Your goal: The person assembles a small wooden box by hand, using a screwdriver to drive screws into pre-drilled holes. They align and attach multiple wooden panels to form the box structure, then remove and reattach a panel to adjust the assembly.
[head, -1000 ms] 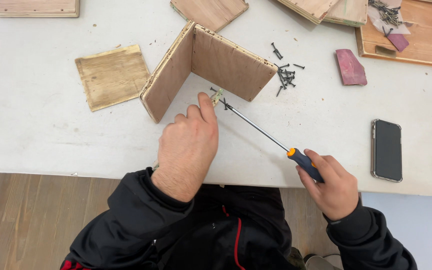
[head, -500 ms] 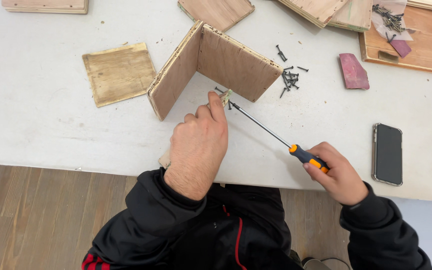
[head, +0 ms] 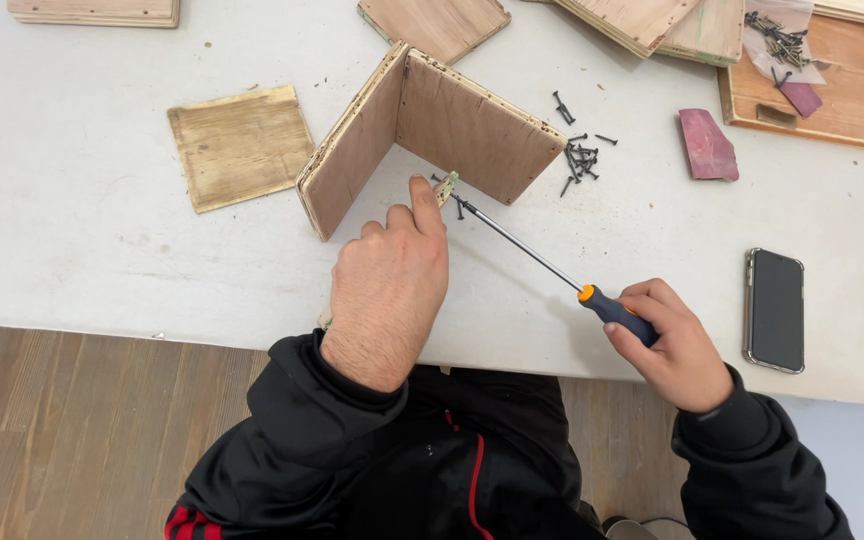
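Two plywood panels joined in a V (head: 422, 130) stand on edge on the white table (head: 72, 230). My left hand (head: 390, 285) rests on the table in front of them, index finger stretched toward a small pale wooden piece (head: 445, 186) near the right panel's foot. My right hand (head: 667, 345) grips the dark and orange handle of a long screwdriver (head: 552, 268). Its thin shaft slants up left, the tip touching the table next to the small piece.
A square wooden board (head: 240, 146) lies left of the panels. Several black screws (head: 579, 155) are scattered at the right panel's end. A pink block (head: 707, 145), a black phone (head: 775, 310) and more wooden boards (head: 832, 80) lie to the right and along the back.
The view has shifted slightly. My left hand and the screwdriver stay at the same spot by the right panel; the hands have barely moved.
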